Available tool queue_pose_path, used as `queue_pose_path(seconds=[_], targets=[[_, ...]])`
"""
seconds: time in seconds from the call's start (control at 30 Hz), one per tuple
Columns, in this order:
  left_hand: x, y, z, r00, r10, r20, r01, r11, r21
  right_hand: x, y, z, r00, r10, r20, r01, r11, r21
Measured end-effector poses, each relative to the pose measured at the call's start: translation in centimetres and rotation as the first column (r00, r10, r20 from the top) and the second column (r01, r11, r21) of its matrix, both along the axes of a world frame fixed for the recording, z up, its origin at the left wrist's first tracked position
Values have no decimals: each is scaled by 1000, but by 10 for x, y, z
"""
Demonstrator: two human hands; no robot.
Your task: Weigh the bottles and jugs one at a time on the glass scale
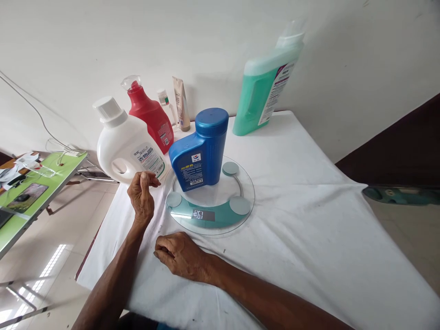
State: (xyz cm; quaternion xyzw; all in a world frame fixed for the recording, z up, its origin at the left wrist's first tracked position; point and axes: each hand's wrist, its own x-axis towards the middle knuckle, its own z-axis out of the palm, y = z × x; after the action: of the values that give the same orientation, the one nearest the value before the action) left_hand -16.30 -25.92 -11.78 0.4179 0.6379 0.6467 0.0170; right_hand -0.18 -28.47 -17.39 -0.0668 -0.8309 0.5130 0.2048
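Note:
A blue jug with a screw cap (202, 153) stands upright on a round glass scale (223, 217), whose lit display shows digits. My left hand (141, 195) is raised just left of the scale, in front of a white detergent bottle (125, 142). Its fingers are curled in with the thumb against them, and no object shows in it. Below the scale, my right hand (180, 254) rests on the white cloth as a loose fist, with nothing visible in it. Neither hand appears to touch the blue jug.
Behind the white bottle stand a red bottle (151, 114), a small clear bottle (167, 107) and a beige tube (181, 105). A tall green bottle (263, 87) stands at the back right near the wall. A green table (65, 165) with papers is at the left.

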Motion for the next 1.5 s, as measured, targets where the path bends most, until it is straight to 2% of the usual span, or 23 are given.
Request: queue_pose_path(seconds=[0.2,0.5,1.5], targets=[[-1,0,-2,1000,-4,-1,4,1000,5,0,0,-2,1000,5,2,-5,1000,-28],[1,1,-4,1000,-21,-1,21,998,-66,0,-1,-4,1000,3,24,-3,1000,-1],[6,1,-3,998,-59,-14,57,993,-105,-1,-1,-3,1000,-3,18,2,1000,26]])
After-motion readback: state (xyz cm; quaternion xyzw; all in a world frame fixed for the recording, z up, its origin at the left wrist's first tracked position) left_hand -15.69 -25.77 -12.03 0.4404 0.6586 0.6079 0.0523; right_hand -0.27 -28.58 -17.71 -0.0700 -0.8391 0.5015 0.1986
